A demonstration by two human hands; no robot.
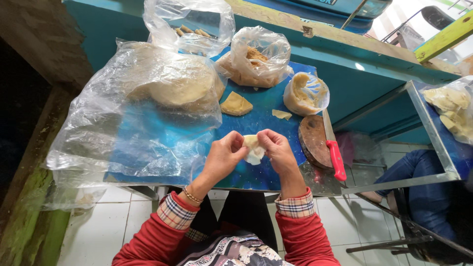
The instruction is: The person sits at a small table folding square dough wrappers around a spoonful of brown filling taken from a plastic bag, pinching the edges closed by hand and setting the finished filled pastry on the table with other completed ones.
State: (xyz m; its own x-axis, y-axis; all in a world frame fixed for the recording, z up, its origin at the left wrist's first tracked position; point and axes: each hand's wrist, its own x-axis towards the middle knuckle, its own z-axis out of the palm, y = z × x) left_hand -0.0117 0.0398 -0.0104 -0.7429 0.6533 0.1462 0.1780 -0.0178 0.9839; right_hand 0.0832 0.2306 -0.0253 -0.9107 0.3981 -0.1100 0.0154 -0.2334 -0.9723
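A small pale piece of dough (254, 149) is pinched between both hands above the blue table (256, 123). My left hand (224, 157) grips its left side and my right hand (278, 150) grips its right side, fingers curled over it. Beyond the hands lies a folded, filled dough triangle (236, 104) and a small dough scrap (282, 114). A large clear plastic bag with a stack of flat dough rounds (172, 81) lies to the left.
A bag of brown filling (256, 59), a small bag of paste (305, 93) and another bag (194, 24) sit at the back. A round wooden board (313, 140) with a red-handled knife (336, 158) lies to the right. Another person's leg in jeans (419, 177) is at right.
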